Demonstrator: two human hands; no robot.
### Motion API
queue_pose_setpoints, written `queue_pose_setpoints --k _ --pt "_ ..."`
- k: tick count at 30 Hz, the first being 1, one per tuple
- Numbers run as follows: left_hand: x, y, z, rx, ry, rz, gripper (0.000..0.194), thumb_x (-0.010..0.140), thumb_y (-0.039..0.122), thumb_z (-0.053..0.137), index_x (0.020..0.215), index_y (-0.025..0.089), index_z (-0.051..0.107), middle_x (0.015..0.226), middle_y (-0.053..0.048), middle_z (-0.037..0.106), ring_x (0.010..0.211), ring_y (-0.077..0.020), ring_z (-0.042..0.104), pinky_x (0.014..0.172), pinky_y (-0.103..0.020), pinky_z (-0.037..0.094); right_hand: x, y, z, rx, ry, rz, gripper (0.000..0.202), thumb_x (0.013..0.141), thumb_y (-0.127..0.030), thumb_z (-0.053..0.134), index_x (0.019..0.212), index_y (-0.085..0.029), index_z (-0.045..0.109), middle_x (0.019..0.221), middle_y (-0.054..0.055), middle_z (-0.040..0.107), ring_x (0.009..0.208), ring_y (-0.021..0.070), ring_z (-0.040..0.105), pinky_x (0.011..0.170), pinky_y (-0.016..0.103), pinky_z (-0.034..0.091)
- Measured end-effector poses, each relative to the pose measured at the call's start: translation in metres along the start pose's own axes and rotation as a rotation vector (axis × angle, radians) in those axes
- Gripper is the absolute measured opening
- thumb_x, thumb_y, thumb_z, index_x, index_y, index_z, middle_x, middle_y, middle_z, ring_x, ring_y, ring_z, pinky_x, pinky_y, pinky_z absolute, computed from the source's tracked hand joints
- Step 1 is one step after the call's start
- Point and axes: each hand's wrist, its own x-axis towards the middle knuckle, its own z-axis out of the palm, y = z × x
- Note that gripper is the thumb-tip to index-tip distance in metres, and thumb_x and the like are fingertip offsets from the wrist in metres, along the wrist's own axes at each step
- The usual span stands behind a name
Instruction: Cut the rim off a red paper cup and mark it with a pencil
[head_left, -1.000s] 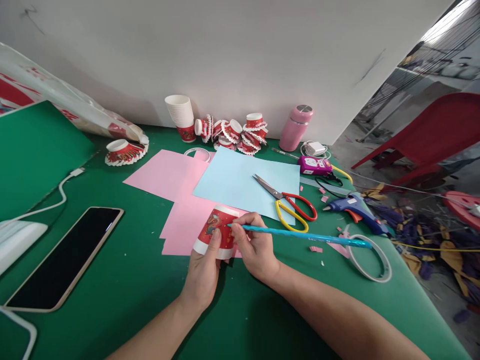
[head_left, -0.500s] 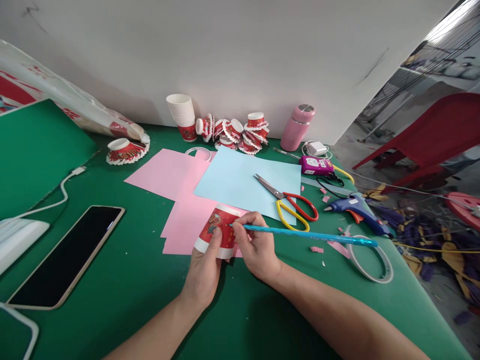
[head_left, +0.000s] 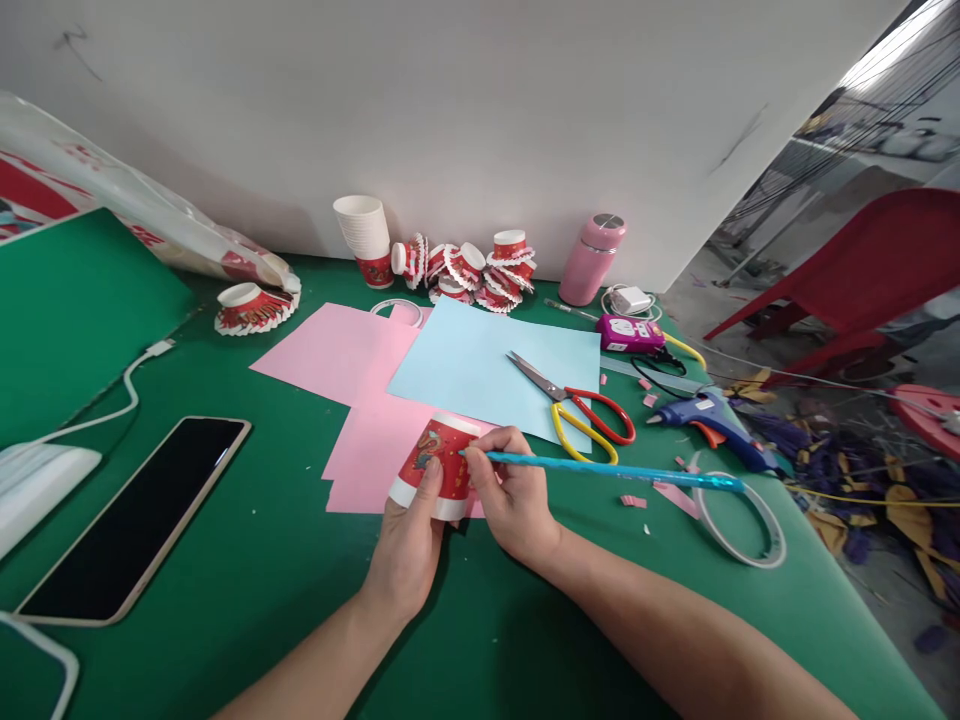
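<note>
My left hand point(head_left: 411, 535) is closed on a red patterned paper cup point(head_left: 450, 475) with a white rim, tilted, its thumb across the printed side. Pinched in my right hand point(head_left: 517, 495) is a long shiny blue stick point(head_left: 615, 468), like a pencil or a wrapped straw. The near end of the stick meets the cup's red wall by my fingertips; what it does there is too small to tell. Beneath and behind the cup lie pink paper sheets point(head_left: 360, 450) and a light blue sheet point(head_left: 480, 355). Open scissors point(head_left: 559, 392) with red and yellow handles rest on the blue sheet.
Against the wall stand stacked paper cups point(head_left: 364, 235), several cut and fringed cups point(head_left: 465, 268) and a pink flask point(head_left: 592, 262). To the right lie a blue glue gun point(head_left: 712, 425), a tape ring point(head_left: 772, 550) and paper scraps. A phone point(head_left: 135, 520) lies at left.
The blue stick's far end has shifted slightly left, while its near end stays at the cup. Both hands keep almost the same place; the whole view has moved a little.
</note>
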Motion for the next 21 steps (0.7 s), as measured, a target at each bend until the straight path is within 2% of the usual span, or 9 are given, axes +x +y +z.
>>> queue_pose_setpoints --k 6,13,21 --pt "-0.0013 0.0008 0.0023 -0.013 -0.011 -0.006 0.036 0.065 0.044 0.07 0.092 0.021 0.065 0.093 -0.004 0.069 0.1 -0.0254 0.06 0.084 -0.037 0.047 0.0009 -0.0019 0.0015 0.002 0.01 -0.004 0.006 0.084 -0.024 0.051 0.08 -0.021 0.049 0.068 -0.002 0.054 0.053 0.0095 0.049 0.044 0.02 0.042" --pt "-0.0008 0.0008 0.0007 -0.027 -0.005 -0.008 0.036 0.066 0.043 0.07 0.094 0.022 0.064 0.094 -0.004 0.069 0.1 -0.0245 0.06 0.084 -0.036 0.047 0.0017 -0.0023 -0.0012 -0.056 -0.006 -0.001 0.01 0.085 -0.022 0.047 0.076 -0.02 0.045 0.061 -0.003 0.048 0.049 0.0085 0.045 0.043 0.02 0.039" --pt "0.0008 -0.0026 -0.0029 -0.004 -0.022 0.001 0.034 0.069 0.043 0.068 0.095 0.021 0.065 0.097 -0.005 0.068 0.099 -0.0244 0.06 0.084 -0.035 0.046 0.0026 -0.0027 0.0011 -0.04 0.017 -0.03 0.009 0.085 -0.022 0.049 0.076 -0.021 0.046 0.062 -0.003 0.05 0.05 0.0094 0.047 0.044 0.021 0.039"
